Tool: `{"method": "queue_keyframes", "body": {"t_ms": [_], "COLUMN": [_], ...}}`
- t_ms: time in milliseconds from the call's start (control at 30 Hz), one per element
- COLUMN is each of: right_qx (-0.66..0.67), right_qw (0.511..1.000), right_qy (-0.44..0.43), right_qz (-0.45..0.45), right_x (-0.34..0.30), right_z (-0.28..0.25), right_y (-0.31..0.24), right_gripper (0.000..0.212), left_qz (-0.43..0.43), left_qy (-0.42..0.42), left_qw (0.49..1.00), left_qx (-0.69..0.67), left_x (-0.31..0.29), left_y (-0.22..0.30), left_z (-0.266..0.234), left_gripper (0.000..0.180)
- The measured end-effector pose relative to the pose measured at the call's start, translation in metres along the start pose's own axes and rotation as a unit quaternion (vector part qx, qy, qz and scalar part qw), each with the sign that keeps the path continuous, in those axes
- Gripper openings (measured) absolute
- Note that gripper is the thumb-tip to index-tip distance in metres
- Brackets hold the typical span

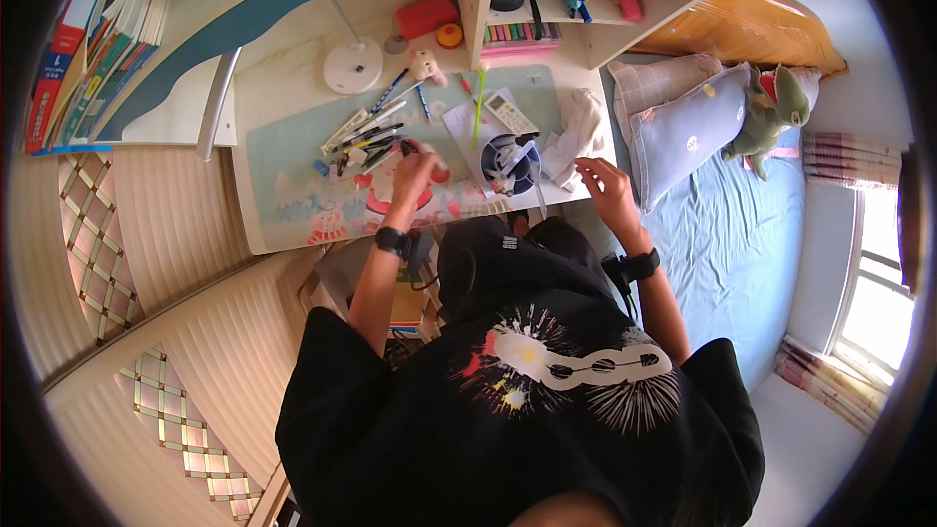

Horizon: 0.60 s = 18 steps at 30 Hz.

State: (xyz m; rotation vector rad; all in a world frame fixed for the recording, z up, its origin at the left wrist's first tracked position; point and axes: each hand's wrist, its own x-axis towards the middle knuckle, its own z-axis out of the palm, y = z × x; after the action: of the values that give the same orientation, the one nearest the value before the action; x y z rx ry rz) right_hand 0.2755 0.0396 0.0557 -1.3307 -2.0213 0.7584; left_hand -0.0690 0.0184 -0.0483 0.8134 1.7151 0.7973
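My left hand [415, 179] is over the desk mat [273, 161], its fingers drawn together at a small whitish object that I cannot make out. Just beyond it lies a loose heap of pens and markers [366, 141]. My right hand [609, 191] is at the desk's front right edge, fingers loosely bent, nothing visible in them. It is close to a crumpled white cloth [578, 132]. Between my hands stands a round dark blue pen holder [528, 182] with several small items inside. Behind it are a white remote control [511, 112], a sheet of paper [459, 122] and a long green pen [479, 107].
A white lamp base [353, 65], a red case [427, 16] and a small pink plush toy [426, 66] stand at the back. Shelving [478, 24] rises behind the desk. Books [93, 63] fill the far left; a bed [717, 234] with pillows adjoins the right.
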Motion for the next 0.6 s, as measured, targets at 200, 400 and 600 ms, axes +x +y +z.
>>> {"method": "queue_keyframes", "body": {"t_ms": [200, 400, 600], "right_qx": [0.034, 0.064, 0.067], "right_qw": [0.991, 0.993, 0.996], "right_qy": [-0.099, -0.059, -0.031], "right_qz": [-0.084, -0.075, -0.054], "right_x": [0.017, 0.024, 0.018], "right_z": [-0.001, 0.003, -0.007], "right_y": [-0.070, -0.082, -0.077], "right_gripper": [0.040, 0.041, 0.041], "left_qz": [0.024, 0.005, 0.124], "left_qy": [-0.288, -0.345, -0.338], "left_qw": [0.957, 0.935, 0.933], "left_qx": [-0.012, -0.078, -0.012], "left_x": [-0.077, -0.071, -0.067], "left_y": [0.109, 0.139, 0.150], "left_z": [0.054, 0.070, 0.072], "left_gripper": [0.026, 0.026, 0.023]}}
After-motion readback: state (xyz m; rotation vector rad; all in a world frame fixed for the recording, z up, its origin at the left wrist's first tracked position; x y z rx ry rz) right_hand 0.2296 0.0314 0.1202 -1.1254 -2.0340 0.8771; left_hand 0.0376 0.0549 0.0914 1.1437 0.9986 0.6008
